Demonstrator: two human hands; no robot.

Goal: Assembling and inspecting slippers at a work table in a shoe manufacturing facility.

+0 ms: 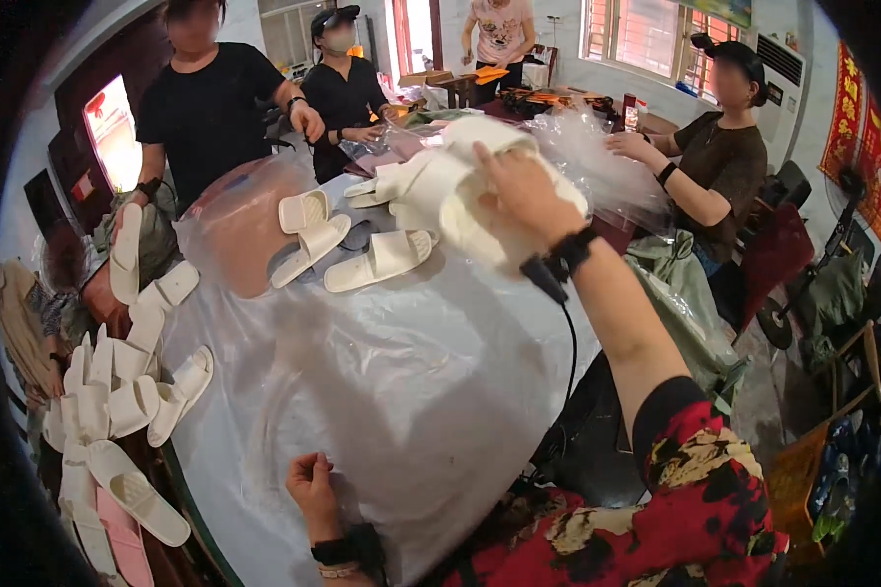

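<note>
My right hand (pixel 524 196) reaches across to the far side of the table, gripping a white slipper (pixel 460 220) that is smeared by motion. A second pale slipper strap (pixel 494 137) shows just beyond my fingers; whether I hold that one too, I cannot tell. Low over the near part of the table, my left hand (pixel 313 494) has its fingers curled together with nothing visible in them. Left of the held slipper lie more white slippers (pixel 382 259), one pair stacked with a strap (pixel 303 210) upward.
A plastic-covered table (pixel 382 391) lies before me. White slippers (pixel 132 406) and a pink one (pixel 122 538) pile along its left edge. A clear bag (pixel 235 220) sits at the far left. Co-workers stand around the table; one holds a slipper (pixel 125 254), another handles clear plastic (pixel 597 161).
</note>
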